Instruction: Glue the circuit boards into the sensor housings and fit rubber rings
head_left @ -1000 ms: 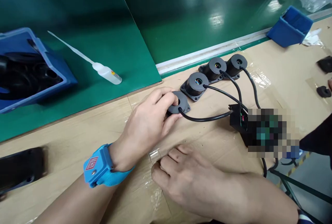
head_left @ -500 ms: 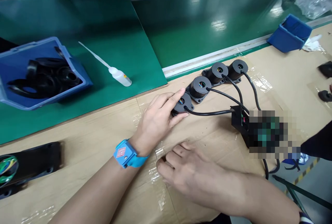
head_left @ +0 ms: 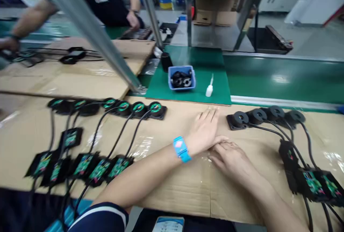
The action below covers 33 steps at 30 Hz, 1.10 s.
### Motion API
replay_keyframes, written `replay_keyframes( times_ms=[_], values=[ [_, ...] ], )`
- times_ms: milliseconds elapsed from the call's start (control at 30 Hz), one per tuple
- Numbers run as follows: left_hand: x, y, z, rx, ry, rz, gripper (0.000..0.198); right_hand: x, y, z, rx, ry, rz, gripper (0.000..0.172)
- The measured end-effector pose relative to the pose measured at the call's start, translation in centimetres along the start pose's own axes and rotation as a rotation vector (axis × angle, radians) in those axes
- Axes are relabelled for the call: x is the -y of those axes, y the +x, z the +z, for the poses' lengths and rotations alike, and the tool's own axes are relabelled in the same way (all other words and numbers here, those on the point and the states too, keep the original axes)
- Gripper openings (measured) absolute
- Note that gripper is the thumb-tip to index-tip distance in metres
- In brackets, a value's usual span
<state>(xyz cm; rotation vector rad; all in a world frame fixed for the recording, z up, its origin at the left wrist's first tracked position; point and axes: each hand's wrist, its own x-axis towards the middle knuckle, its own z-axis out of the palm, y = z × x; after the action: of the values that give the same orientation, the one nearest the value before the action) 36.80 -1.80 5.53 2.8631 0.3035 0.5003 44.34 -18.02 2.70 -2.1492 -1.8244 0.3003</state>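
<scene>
My left hand (head_left: 204,131) lies flat on the cardboard-covered bench with its fingers stretched out, a blue wrist strap (head_left: 182,148) on its wrist. Close against its thumb, my right hand (head_left: 233,159) rests with its fingers loosely extended. Nothing shows in either hand. To the right stands a row of several round black housings (head_left: 237,121), the closest just beyond my left fingertips and apart from them. Black cables (head_left: 269,130) run from them to black cases with green circuit boards (head_left: 314,183) at the right edge.
At left, more housings (head_left: 158,111) are wired to open cases with circuit boards (head_left: 99,170). A blue bin (head_left: 182,88) of black parts and a white bottle (head_left: 209,90) stand on a green mat (head_left: 215,60). A metal post (head_left: 94,42) slants across; a co-worker's arm (head_left: 34,17) is behind it.
My left hand has come off the nearest housing and now lies flat on the bench. The curled right hand has loosened beside it. The view has pulled back and swung left.
</scene>
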Motion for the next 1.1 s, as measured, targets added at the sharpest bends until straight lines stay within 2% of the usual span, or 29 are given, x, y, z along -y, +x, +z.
replay_keyframes(
  times_ms=[67, 133, 200, 233, 333, 400, 467, 500, 567, 633, 767, 867, 933, 1000, 1100],
  values=[
    [1.6, -4.4, -4.4, -0.035, 0.056, -0.051, 0.076, 0.8, 0.0, -0.3, 0.009, 0.029, -0.053, 0.016],
    [3.6, -9.9, -8.5, -0.07, 0.157, -0.168, 0.058, 2.9, -0.5, -0.7, 0.082, 0.187, -0.089, 0.017],
    [5.6, -15.7, -11.6, -0.059, 0.28, -0.37, 0.047, 5.9, -1.3, -0.9, 0.237, 0.477, -0.081, 0.021],
    [6.6, -18.6, -12.6, -0.035, 0.316, -0.474, 0.048, 7.7, -1.8, -0.7, 0.336, 0.638, -0.062, 0.024],
    [8.2, -26.1, -13.7, -0.001, 0.328, -0.773, 0.051, 12.8, -3.0, 1.5, 0.633, 1.057, -0.013, 0.039],
    [8.2, -29.8, -13.4, -0.013, 0.32, -0.876, 0.052, 15.7, -3.2, 4.4, 0.825, 1.246, 0.03, 0.057],
    [7.7, -32.4, -12.9, -0.029, 0.299, -0.937, 0.051, 18.3, -2.5, 7.7, 0.938, 1.394, 0.108, 0.076],
    [7.3, -33.4, -12.6, -0.035, 0.279, -0.957, 0.049, 19.5, -1.9, 9.2, 0.915, 1.449, 0.182, 0.086],
    [6.6, -34.8, -12.1, -0.044, 0.229, -0.977, 0.044, 21.9, -0.5, 11.9, 0.858, 1.486, 0.249, 0.097],
    [6.0, -35.5, -11.7, -0.053, 0.176, -0.972, 0.04, 24.3, 0.9, 13.8, 0.804, 1.511, 0.305, 0.095],
    [5.5, -36.1, -11.5, -0.052, 0.027, -0.872, 0.035, 28.6, 3.2, 15.3, 0.699, 1.609, 0.336, 0.072],
    [5.8, -35.7, -12.6, -0.023, -0.091, -0.735, 0.035, 30.0, 3.6, 15.3, 0.603, 1.689, 0.292, 0.058],
    [6.8, -34.6, -13.9, -0.005, -0.129, -0.657, 0.033, 29.6, 3.0, 15.0, 0.554, 1.708, 0.278, 0.06],
    [8.8, -32.3, -15.2, -0.007, -0.128, -0.605, 0.033, 28.4, 1.8, 14.4, 0.51, 1.697, 0.261, 0.063],
    [13.2, -26.3, -15.8, -0.006, -0.092, -0.516, 0.045, 25.6, -0.3, 12.9, 0.458, 1.654, 0.203, 0.062]
  ],
)
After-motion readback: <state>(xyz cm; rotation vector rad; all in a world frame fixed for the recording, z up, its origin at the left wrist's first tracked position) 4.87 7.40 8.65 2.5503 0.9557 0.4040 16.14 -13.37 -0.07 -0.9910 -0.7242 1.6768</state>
